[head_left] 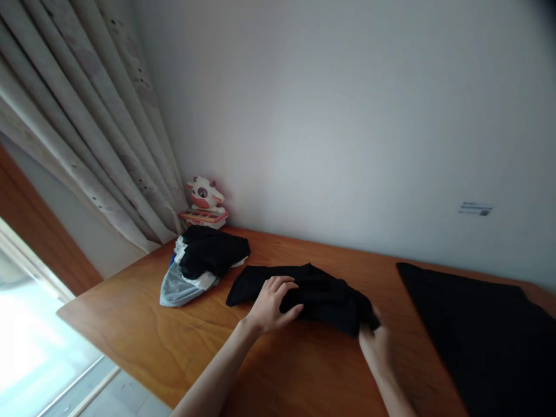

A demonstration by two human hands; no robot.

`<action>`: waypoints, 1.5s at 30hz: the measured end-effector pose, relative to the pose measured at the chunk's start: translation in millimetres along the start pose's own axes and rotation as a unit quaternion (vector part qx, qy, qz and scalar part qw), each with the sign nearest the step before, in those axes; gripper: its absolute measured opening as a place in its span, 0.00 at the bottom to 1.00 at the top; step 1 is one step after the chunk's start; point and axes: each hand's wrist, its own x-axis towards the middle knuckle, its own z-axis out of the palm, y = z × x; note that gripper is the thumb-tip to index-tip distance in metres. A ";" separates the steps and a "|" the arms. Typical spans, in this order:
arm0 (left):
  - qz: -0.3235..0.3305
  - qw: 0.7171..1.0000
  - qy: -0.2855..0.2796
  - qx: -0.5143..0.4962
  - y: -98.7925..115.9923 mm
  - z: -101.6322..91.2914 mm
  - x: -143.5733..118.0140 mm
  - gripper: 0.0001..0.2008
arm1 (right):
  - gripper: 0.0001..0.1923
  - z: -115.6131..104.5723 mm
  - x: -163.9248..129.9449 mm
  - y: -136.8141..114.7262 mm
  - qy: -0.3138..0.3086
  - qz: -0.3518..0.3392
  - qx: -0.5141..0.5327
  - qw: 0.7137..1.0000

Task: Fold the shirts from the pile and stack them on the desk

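Palm down, our left hand (273,303) pins the black garment (313,295) flat on the surface (130,324), while our blurred right hand (377,341) pinches its near corner, keeping it taut.

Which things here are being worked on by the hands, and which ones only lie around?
In hand:
- black garment
- left hand, flat on it
- right hand, gripping its end

Lying about:
- pile of clothes
- black cloth
- cow toy
- curtain
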 end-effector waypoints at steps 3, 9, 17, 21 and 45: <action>-0.035 0.999 0.013 0.034 -21.7 9.6 -15.5 0.30 | 0.29 -6.7 6.6 2.2 0.070 0.029 0.067 0.995; -0.124 0.986 0.093 0.057 -31.3 15.4 -17.0 0.20 | 0.29 -18.9 16.5 9.9 0.087 0.056 0.087 0.991; -0.335 0.929 0.148 0.042 -83.0 29.0 -14.3 0.36 | 0.18 -46.7 25.0 -3.0 0.180 -0.014 -0.077 0.980; -0.238 0.952 0.192 -0.009 -82.5 26.0 -11.6 0.21 | 0.16 -52.4 26.3 -25.1 0.193 0.017 -0.007 0.981; -0.110 0.971 -0.032 -0.208 -5.2 17.6 -22.1 0.25 | 0.08 28.1 -68.0 -119.7 -0.317 -0.420 -0.020 0.850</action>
